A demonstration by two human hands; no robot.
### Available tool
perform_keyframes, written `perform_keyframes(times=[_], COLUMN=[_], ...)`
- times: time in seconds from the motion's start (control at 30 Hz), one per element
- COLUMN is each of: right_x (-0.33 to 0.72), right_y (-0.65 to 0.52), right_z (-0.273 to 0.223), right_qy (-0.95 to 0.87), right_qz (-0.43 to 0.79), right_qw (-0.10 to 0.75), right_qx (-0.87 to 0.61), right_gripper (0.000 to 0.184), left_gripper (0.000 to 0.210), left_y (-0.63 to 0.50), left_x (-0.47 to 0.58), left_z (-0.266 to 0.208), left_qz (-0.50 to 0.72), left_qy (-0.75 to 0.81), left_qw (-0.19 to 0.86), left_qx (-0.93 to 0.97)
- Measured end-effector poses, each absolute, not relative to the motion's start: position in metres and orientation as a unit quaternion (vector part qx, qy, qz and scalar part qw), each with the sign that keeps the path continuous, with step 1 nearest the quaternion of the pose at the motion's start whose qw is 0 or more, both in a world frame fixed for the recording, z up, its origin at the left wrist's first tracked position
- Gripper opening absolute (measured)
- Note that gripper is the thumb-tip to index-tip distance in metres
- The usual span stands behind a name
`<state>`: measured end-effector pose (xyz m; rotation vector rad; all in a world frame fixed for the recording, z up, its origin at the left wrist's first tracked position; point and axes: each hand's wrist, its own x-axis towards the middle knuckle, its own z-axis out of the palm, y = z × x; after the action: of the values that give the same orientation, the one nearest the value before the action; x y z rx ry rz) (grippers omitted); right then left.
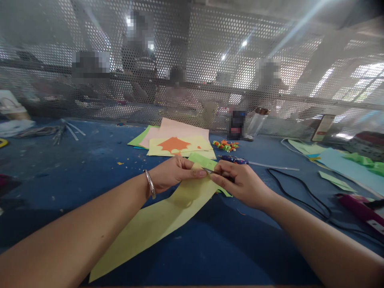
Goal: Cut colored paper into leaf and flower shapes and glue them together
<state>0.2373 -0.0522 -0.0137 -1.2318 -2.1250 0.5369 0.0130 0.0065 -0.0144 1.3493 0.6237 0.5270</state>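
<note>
Fingers of the left hand (pixel 177 175) grasp the far end of a long yellow paper strip (pixel 144 226), thumb on top, while those of the right hand (pixel 240 182) are closed around a dark-handled metal tool, probably small scissors (pixel 207 171). Its slim tip points left, right beside the left thumb; whether its blades are parted is too small to tell. Pinching so near the tip probably steadies thin paper that would otherwise bend away from the metal. The strip slants from between the hands toward the near left, probably because its length needs somewhere to trail clear of both wrists.

Green paper (pixel 201 161) shows just beyond the fingertips. Farther off lies a stack with a pink sheet (pixel 186 127) and a yellow sheet (pixel 151 149), an orange paper piece (pixel 171 144) on top; that spot seems chosen to have colours within reach without crowding the hands. Right of the stack sits a small cluster of orange and green paper bits (pixel 226 146). A black cable (pixel 303 188) loops over the blue table (pixel 216 244) at right, beyond the right forearm, seemingly out of the way.
</note>
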Motion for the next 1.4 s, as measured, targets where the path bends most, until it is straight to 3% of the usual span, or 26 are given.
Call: perform_keyframes(times=[1.4], right_x=[0.2373], right_y=[-0.052], right_z=[-0.0137], right_qy=[-0.815], right_qz=[0.195], right_qw=[0.29], right_qx=[-0.462], right_gripper=[0.03], left_gripper=[0.028], left_y=[0.0069], left_x=[0.0103], left_z=[-0.0104], left_qz=[0.198], left_qy=[0.274], left_qw=[0.645], left_qx=[0.686])
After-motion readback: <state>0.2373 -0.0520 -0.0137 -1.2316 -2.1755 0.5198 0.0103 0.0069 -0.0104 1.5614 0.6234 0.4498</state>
